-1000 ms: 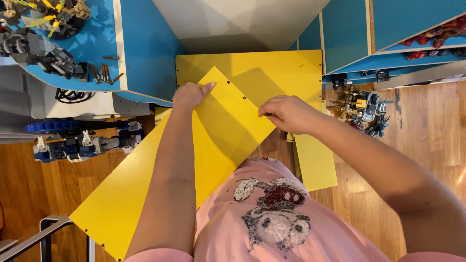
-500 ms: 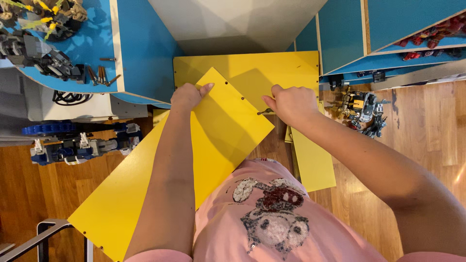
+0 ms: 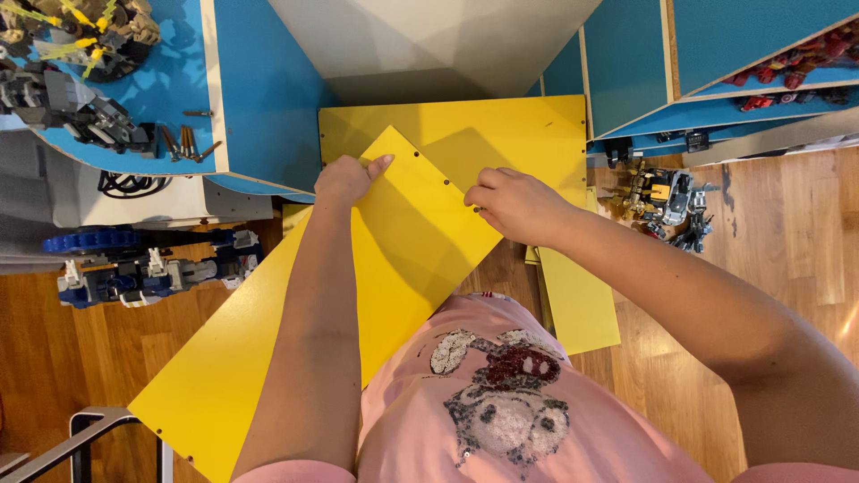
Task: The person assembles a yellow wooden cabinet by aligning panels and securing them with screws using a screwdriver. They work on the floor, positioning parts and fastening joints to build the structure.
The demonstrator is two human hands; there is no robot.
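Observation:
I hold a long yellow panel (image 3: 403, 259) tilted across my front, with small holes along its upper right edge. My left hand (image 3: 344, 179) grips its top left edge, thumb on the face. My right hand (image 3: 514, 201) sits at the right edge by the holes, its fingers pinched on a small dark piece whose kind I cannot make out. A wider yellow board (image 3: 501, 125) lies flat behind the panel. A narrow yellow strip (image 3: 577, 304) lies under my right forearm.
Blue cabinets stand to the left (image 3: 259, 89) and right (image 3: 626, 72). Several loose screws (image 3: 183, 141) lie on the left blue shelf. Brick-built toy models sit on the wood floor at right (image 3: 667, 201) and left (image 3: 134, 273). A metal frame (image 3: 89, 429) is at bottom left.
My right hand has slid up along the panel's right edge and closed its fingers near the holes. The left hand has kept its grip on the top edge.

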